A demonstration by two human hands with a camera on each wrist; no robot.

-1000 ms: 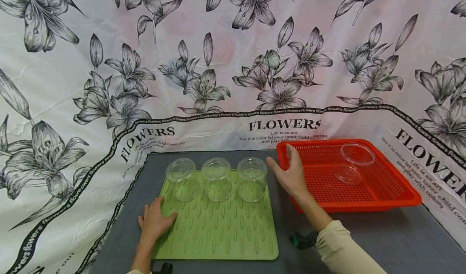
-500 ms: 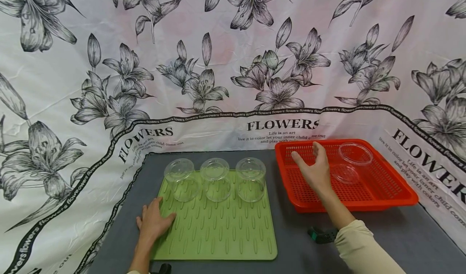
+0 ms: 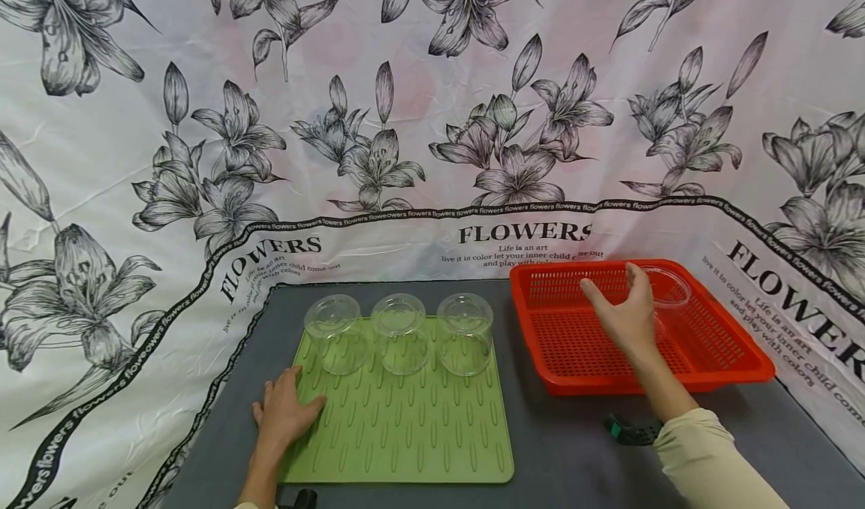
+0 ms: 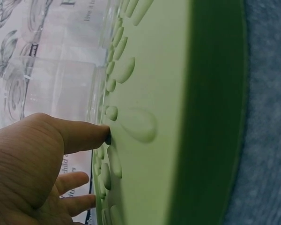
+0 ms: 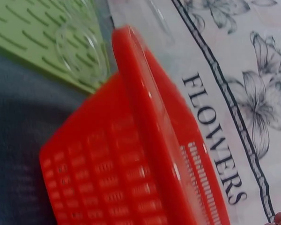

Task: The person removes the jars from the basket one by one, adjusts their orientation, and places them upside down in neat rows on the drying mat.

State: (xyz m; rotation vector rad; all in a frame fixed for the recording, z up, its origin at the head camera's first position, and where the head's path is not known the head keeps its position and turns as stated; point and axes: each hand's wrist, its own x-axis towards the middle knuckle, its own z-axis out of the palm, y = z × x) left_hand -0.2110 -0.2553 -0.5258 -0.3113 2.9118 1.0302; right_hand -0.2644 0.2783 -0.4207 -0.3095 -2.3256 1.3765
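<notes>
Three clear plastic jars stand in a row along the back of the green mat [image 3: 405, 441]: a left jar [image 3: 338, 340], a middle jar [image 3: 400, 340] and a right jar [image 3: 465, 340]. My left hand [image 3: 287, 411] rests at the mat's left edge, its thumb touching the ridged surface in the left wrist view. Over the red basket [image 3: 561, 385] hovers my right hand [image 3: 631, 317], thumb and fingers spread, holding nothing. Just right of that hand, inside the basket, is another clear jar [image 3: 672, 287], partly hidden behind it.
A grey tabletop [image 3: 554, 456] lies under the mat and basket. Behind it hangs a white cloth [image 3: 378, 254] printed with flowers and lettering. The basket's raised rim [image 5: 152, 122] fills much of the right wrist view.
My right hand has moved rightward, from beside the right jar to over the basket, close to the jar inside. My left hand and the three jars on the mat stay put.
</notes>
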